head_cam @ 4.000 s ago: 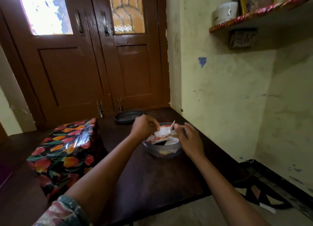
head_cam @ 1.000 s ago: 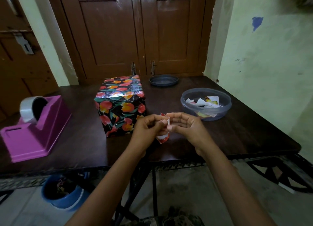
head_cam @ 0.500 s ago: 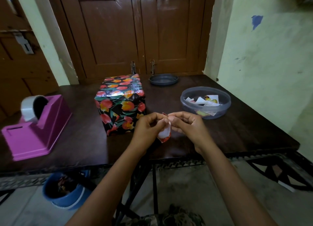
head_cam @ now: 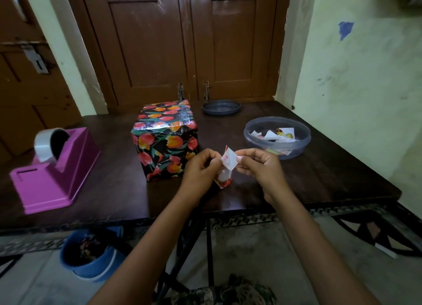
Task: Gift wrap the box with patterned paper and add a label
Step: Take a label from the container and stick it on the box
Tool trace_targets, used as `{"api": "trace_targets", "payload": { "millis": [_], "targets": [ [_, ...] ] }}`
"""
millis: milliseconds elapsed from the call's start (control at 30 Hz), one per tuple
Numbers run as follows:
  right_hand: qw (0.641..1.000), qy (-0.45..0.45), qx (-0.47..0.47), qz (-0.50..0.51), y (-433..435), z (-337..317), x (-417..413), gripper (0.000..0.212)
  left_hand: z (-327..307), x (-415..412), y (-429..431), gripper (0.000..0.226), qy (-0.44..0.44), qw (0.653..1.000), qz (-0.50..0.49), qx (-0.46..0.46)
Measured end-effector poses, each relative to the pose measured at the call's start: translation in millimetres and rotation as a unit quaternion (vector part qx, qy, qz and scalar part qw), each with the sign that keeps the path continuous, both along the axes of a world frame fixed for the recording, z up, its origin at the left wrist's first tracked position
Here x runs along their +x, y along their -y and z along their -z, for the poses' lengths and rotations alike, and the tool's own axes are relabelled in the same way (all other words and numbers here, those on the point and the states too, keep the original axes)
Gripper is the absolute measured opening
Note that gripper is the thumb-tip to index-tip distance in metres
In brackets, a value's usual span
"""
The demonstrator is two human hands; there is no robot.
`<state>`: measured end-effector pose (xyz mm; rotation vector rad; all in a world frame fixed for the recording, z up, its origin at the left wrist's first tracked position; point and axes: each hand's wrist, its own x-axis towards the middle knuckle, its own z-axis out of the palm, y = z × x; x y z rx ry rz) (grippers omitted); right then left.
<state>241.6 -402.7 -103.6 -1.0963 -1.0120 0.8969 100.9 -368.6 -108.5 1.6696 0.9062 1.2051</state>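
Note:
A box (head_cam: 165,138) wrapped in black paper with red and orange tulips stands on the dark wooden table (head_cam: 114,186). In front of it, near the table's front edge, both my hands hold a small red-and-white label sticker (head_cam: 226,162). My left hand (head_cam: 201,170) pinches its left side and my right hand (head_cam: 258,165) pinches a white layer that stands peeled away at the top. The lower red part of the label hangs between my hands.
A clear round plastic tub (head_cam: 277,137) with several paper labels sits at the right. Its dark lid (head_cam: 221,107) lies at the back. A pink tape dispenser (head_cam: 54,170) stands at the left. A blue bin (head_cam: 91,255) sits under the table.
The white layer of the label has come further away from the red part, its corner now sticking up between my fingers. Both hands stay in front of the box.

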Motion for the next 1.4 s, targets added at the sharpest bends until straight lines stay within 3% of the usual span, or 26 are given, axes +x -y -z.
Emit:
{"api": "trace_targets", "payload": {
  "millis": [133,267,467,600,767,833,900,967,1000,1067,1133,1200,1267,1400],
  "targets": [
    [0.998,-0.003,-0.009,0.069,-1.2,-2.8,2.7,0.019,-3.4,0.7,3.2,0.024,0.039,0.999,0.004,-0.03],
    [0.987,0.059,-0.02,0.146,3.1,-4.5,19.3,0.022,-11.9,-2.9,8.5,0.022,0.104,0.993,0.032,-0.04],
    [0.925,0.303,-0.055,0.221,9.7,-3.8,44.7,0.014,-33.2,-8.1,13.6,0.026,0.137,0.989,0.048,0.0],
    [0.891,0.377,-0.088,0.238,9.2,-2.0,47.3,0.016,-60.6,-25.0,7.2,0.026,0.14,0.99,0.026,0.012],
    [0.859,0.461,-0.165,0.151,14.4,-14.9,42.4,0.03,-83.3,-49.5,4.4,0.023,-0.005,0.995,0.002,0.095],
    [0.855,0.47,-0.132,0.175,16.1,-25.2,35.2,0.031,-94.1,-55.4,5.8,0.021,-0.09,0.979,-0.037,0.179],
    [0.891,0.418,-0.057,0.17,17.4,-43.1,21.2,0.03,-105.8,-59.3,7.6,0.022,-0.176,0.942,-0.054,0.279],
    [0.969,0.238,-0.031,0.05,20.8,-71.3,-2.3,0.029,-115.2,-61.3,8.2,0.02,-0.265,0.893,-0.054,0.359],
    [0.989,0.135,-0.044,-0.033,21.3,-84.8,-15.1,0.03,-118.8,-61.8,8.9,0.016,-0.303,0.87,-0.053,0.385],
    [0.988,0.025,-0.066,-0.137,17.9,-105.5,-37.7,0.031,-123.4,-64.7,7.3,0.009,-0.347,0.839,-0.063,0.414],
    [0.986,-0.013,-0.052,-0.158,8.7,-115.3,-54.9,0.029,-125.9,-69.5,5.3,0.009,-0.365,0.823,-0.078,0.428],
    [0.988,-0.052,-0.036,-0.138,0.4,-119.5,-63.8,0.02,-127.0,-75.5,3.0,0.024,-0.349,0.828,-0.077,0.432],
    [0.987,-0.081,-0.035,-0.131,-8.4,-122.5,-65.7,0.012,-128.5,-85.1,-0.6,0.036,-0.297,0.859,-0.077,0.41],
    [0.98,-0.089,-0.047,-0.173,-23.4,-129.9,-68.8,0.012,-129.6,-101.3,-19.9,0.013,-0.212,0.882,-0.179,0.381]
  ]
}}
